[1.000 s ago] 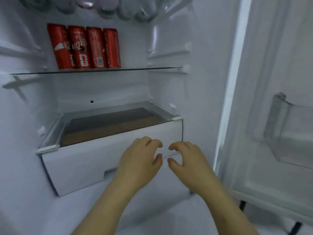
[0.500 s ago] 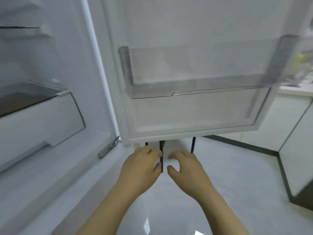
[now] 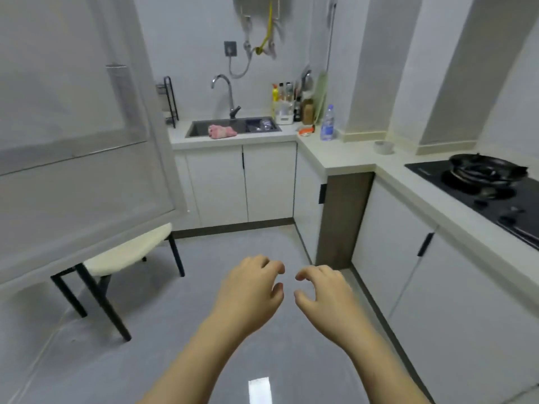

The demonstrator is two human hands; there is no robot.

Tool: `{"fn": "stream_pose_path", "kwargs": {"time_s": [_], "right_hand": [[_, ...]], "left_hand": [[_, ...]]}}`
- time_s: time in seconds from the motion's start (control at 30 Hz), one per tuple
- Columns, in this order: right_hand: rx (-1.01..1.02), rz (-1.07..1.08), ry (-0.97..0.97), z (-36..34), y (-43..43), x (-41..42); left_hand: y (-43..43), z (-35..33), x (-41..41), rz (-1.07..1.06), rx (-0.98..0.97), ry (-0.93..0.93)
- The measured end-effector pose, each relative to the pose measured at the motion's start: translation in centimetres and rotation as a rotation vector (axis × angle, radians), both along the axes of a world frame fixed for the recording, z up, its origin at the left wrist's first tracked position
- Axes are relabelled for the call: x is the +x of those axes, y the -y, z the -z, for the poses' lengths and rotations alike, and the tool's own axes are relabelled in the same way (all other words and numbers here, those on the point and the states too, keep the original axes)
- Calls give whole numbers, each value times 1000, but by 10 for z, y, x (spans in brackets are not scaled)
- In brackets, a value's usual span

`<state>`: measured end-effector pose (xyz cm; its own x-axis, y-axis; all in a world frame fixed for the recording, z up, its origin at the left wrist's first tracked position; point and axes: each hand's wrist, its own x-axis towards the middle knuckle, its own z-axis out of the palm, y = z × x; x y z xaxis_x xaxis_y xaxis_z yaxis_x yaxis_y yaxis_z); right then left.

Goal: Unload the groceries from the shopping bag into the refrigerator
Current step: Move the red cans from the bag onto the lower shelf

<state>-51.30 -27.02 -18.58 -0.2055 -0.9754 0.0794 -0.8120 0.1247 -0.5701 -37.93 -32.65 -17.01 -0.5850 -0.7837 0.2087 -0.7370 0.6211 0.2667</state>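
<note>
My left hand (image 3: 250,293) and right hand (image 3: 323,298) hover side by side over the glossy grey floor (image 3: 233,246), fingers loosely curled, holding nothing; white refrigerator door (image 3: 73,141) open at left.

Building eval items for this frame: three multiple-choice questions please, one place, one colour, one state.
1. Where is the pink cloth? A) in the sink B) on the floor C) on the hob
2. What colour are the stool's legs? A) white B) black C) red
3. What do the left hand and right hand hold? A) a bottle B) a bag C) nothing
1 A, it lies in the basin; 2 B, dark legs under a cream seat; 3 C, curled fingers, nothing in them.
</note>
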Motion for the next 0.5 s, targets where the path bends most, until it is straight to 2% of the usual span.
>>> {"fn": "stream_pose_path", "kwargs": {"time_s": [0.23, 0.5], "right_hand": [[17, 301, -33, -2, -70, -146], [26, 667, -7, -3, -149, -264]], "left_hand": [[-27, 10, -171, 305, 0, 8], [-74, 6, -332, 701, -4, 12]]}}
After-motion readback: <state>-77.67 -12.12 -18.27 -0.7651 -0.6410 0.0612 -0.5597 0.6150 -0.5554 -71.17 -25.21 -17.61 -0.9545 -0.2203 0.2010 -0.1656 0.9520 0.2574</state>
